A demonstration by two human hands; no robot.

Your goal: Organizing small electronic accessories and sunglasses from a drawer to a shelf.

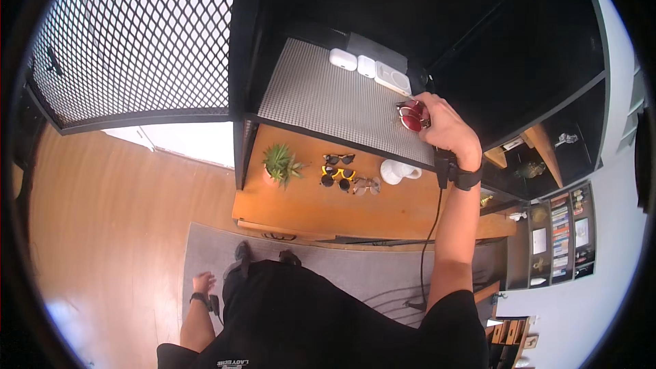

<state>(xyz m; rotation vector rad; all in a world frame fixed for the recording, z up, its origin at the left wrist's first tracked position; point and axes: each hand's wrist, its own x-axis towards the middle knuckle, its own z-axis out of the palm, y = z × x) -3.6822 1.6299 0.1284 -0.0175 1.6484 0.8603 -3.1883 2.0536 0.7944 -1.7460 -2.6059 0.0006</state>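
My right hand (445,122) is over the right part of a grey ribbed shelf mat (333,92), its fingers closed on folded sunglasses with red round lenses (412,116). Beyond it, white earphone cases (343,59) (366,66) and a white power bank (393,77) lie in a row beside a dark box (376,51). My left hand (204,282) hangs low by my side with nothing seen in it. Below the shelf, on a wooden top (307,210), lie black sunglasses (339,159), yellow-framed sunglasses (338,171), dark round sunglasses (335,182) and clear-lens glasses (367,185).
A potted succulent (279,164) and a white ceramic piece (398,170) stand on the wooden top. A black mesh door (138,41) hangs open at the left. A black cable (425,251) runs down from my right wrist. A bookcase (561,236) stands at the right.
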